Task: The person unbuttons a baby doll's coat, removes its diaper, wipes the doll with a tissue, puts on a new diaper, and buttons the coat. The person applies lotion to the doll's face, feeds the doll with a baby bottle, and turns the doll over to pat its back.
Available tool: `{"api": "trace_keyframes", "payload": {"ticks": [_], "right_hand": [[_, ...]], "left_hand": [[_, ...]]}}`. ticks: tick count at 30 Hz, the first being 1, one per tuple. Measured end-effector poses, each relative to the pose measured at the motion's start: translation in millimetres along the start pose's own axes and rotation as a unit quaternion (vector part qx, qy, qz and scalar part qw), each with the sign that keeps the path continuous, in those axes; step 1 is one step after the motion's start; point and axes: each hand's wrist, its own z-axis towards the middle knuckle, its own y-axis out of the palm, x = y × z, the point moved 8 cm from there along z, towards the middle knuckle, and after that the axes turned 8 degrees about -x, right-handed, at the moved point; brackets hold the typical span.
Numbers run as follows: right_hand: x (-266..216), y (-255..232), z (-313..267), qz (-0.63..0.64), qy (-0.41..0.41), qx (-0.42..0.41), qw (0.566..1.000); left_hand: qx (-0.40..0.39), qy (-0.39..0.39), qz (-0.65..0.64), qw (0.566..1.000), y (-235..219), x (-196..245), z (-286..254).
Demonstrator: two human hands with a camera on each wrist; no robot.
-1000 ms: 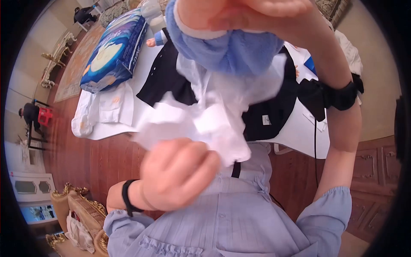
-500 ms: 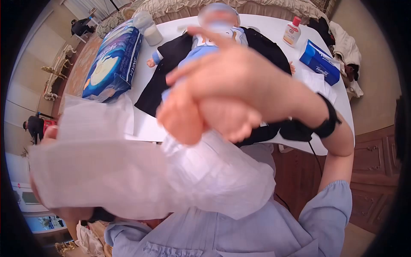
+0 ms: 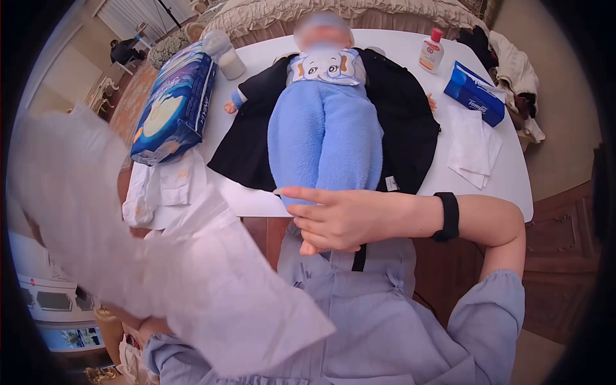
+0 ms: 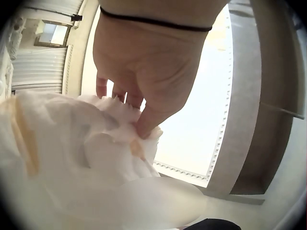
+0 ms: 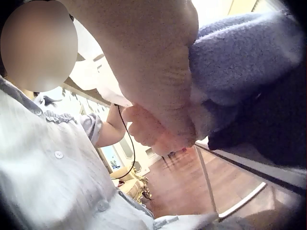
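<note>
A doll in blue fleece trousers (image 3: 325,125) lies on its back on a black garment (image 3: 407,122). Across its feet lies my right hand (image 3: 369,218), fingers curled round them at the table's near edge; the right wrist view shows this hand (image 5: 158,81) against the feet (image 5: 144,127). My left hand (image 4: 144,72) pinches a crumpled white diaper (image 4: 105,163) between thumb and fingers. In the head view the diaper (image 3: 192,269) hangs loose and blurred at the left, hiding most of that hand.
On the white table (image 3: 250,202), a blue diaper pack (image 3: 173,106), a bottle (image 3: 230,64) and a folded diaper (image 3: 173,183) are at left. A lotion bottle (image 3: 431,52), tissue pack (image 3: 475,93) and white tissues (image 3: 473,144) are at right.
The doll's raised legs have come down with my right hand on the feet. The white diaper has moved from below the doll out to the left with my left hand.
</note>
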Motion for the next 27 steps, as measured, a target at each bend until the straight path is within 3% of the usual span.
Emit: {"api": "trace_keyframes", "payload": {"ticks": [2, 4, 5, 6, 8, 9, 10, 12, 13, 14, 15, 16, 18, 20, 22, 23, 24, 25, 27], "right_hand": [[-3, 8, -1, -0.019, -0.009, -0.014, 1.000], [-7, 7, -7, 0.007, -0.031, 0.084, 0.996], [-16, 42, -8, 0.038, -0.042, -0.055, 0.997], [-20, 39, -9, 0.035, -0.040, -0.056, 0.997], [1, 15, -16, 0.221, 0.079, 0.067, 0.970], [0, -9, -21, 0.154, 0.049, 0.010, 0.987], [2, -23, -22, 0.152, 0.047, 0.009, 0.987], [16, -22, -24, 0.301, 0.118, -0.073, 0.943], [19, -29, -24, 0.297, 0.119, -0.075, 0.944], [37, -35, -30, 0.465, 0.190, 0.005, 0.865], [54, -35, -40, 0.609, 0.254, 0.088, 0.746], [60, -31, -41, 0.607, 0.256, 0.090, 0.747], [92, -35, -57, 0.695, 0.216, 0.319, 0.607], [115, -38, -67, 0.788, 0.151, 0.380, 0.460], [122, -48, -66, 0.798, 0.119, 0.395, 0.440], [123, -53, -67, 0.799, 0.137, 0.408, 0.421], [125, -56, -68, 0.799, 0.154, 0.420, 0.402], [123, -48, -72, 0.806, 0.187, 0.451, 0.335], [125, -33, -67, 0.795, 0.227, 0.432, 0.360]], "left_hand": [[0.007, 0.027, 0.032, 0.999, -19, -63, -13], [0.016, 0.056, 0.062, 0.996, -9, -69, 6], [0.021, 0.070, 0.078, 0.994, -10, -80, 8], [0.025, 0.083, 0.094, 0.992, -14, -93, 12], [0.033, 0.106, 0.127, 0.986, -12, -93, 17], [0.037, 0.117, 0.145, 0.982, -5, -74, 29], [0.040, 0.126, 0.162, 0.978, -27, -135, 9], [0.050, 0.147, 0.197, 0.968, -31, -171, 12], [0.056, 0.158, 0.214, 0.962, -36, -189, 12], [0.062, 0.170, 0.230, 0.956, -33, -179, 18], [0.049, 0.198, 0.270, 0.941, -23, -164, 29], [0.052, 0.200, 0.269, 0.941, -16, -152, 35], [0.082, 0.050, 0.053, 0.994, -15, -153, 45], [0.103, -0.104, -0.170, 0.975, 3, -160, 38], [0.112, -0.247, -0.382, 0.884, 36, -175, 21], [0.110, -0.298, -0.393, 0.863, 45, -189, 18], [0.110, -0.294, -0.396, 0.863, 51, -189, 16], [0.087, -0.266, -0.430, 0.858, 64, -182, 18], [0.044, -0.201, -0.504, 0.839, 85, -150, 39]]}}
